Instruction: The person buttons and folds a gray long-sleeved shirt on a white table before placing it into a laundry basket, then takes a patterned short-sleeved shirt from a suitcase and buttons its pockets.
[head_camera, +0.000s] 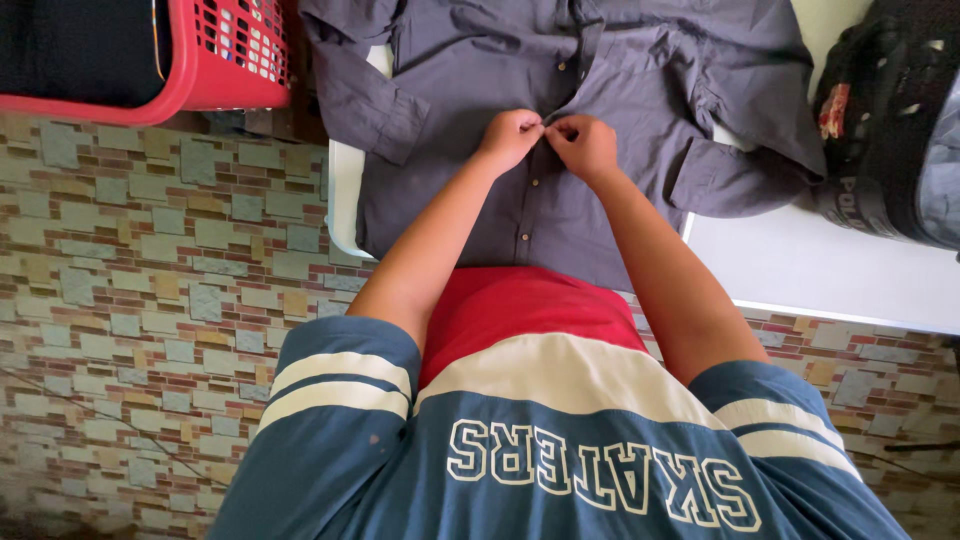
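Grey-purple long-sleeved cotton shirt (470, 190) lies flat, front up, on the white table (800, 270). Left hand (510, 135) and right hand (585, 145) both pinch its button placket mid-chest, fingertips meeting. Best kept taut, edges aligned, button pushed squarely through. Red plastic basket (225, 60) sits top-left.

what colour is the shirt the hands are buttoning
The shirt is a plain greyish purple with small brown buttons, seen in the head view.
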